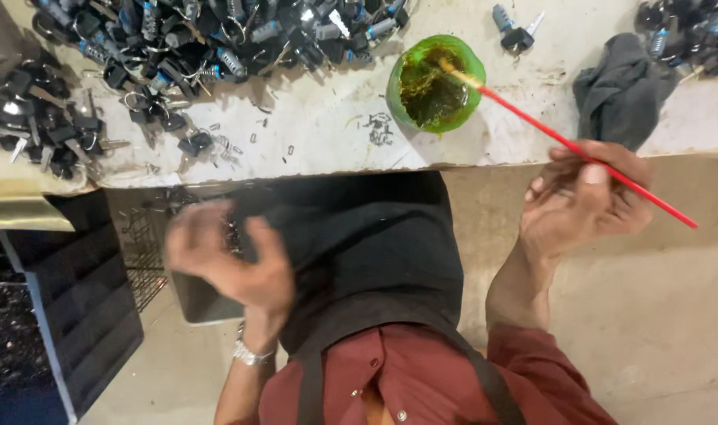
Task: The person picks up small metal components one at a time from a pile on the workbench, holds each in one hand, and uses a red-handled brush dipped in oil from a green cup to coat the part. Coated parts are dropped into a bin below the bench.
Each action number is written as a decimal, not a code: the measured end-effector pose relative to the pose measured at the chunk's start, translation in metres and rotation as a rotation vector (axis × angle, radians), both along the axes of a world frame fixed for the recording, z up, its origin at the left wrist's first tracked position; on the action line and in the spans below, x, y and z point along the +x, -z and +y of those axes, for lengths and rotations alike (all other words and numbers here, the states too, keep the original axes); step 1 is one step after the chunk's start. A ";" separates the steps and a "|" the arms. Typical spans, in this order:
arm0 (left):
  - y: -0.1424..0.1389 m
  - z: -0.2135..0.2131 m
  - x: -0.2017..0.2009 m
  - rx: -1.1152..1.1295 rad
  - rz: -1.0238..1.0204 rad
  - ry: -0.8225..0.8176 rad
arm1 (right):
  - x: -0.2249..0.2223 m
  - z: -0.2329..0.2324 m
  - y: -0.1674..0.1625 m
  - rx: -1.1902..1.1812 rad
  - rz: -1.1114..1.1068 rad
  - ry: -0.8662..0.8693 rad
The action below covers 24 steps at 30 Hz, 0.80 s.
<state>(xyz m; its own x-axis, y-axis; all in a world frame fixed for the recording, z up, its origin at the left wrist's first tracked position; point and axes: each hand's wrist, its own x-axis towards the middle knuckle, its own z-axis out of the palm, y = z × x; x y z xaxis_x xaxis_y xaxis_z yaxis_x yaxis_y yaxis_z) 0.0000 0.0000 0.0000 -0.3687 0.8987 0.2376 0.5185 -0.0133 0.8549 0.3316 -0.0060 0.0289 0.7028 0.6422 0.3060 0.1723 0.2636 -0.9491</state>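
The white counter (311, 126) holds a big pile of black locks and keys (178, 39), close by for grabbing. The green cup (436, 82) sits near its edge, so the right hand (583, 201), fingers pinching the red brush (579, 153), can dip the tip in. The left hand (233, 264) is blurry; I cannot tell its grip.

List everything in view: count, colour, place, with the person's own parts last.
Keys: a heap, black and silver, bench top left.
Key: one, black and silver, beside the cup.
Cup: one, green, bench centre, holding dark paste.
Brush: one, red handle, tip in cup.
Rag: one, dark grey, bench right.
Bench: one, white, stained.
Crate: one, black, floor left.
Apron: one, black, lap.
Shirt: one, maroon.
Left hand: blurred, at apron, wristwatch.
Right hand: holding brush.
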 end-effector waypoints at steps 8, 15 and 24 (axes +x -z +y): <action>-0.015 0.124 0.087 0.070 0.187 0.785 | 0.002 -0.019 -0.023 0.152 0.146 0.057; -0.022 0.107 0.117 0.100 0.163 0.589 | -0.011 -0.016 -0.022 0.097 0.064 0.059; -0.020 0.098 0.108 0.006 0.305 0.437 | -0.015 0.022 -0.023 0.121 -0.210 -0.011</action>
<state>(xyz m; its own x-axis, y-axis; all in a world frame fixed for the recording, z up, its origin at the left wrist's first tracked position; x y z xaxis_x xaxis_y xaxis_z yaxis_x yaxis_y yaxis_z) 0.1080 0.0981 0.0195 0.1263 0.9515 0.2807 0.6885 -0.2877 0.6657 0.3170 0.0156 0.0515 0.6085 0.5995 0.5199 0.3593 0.3761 -0.8541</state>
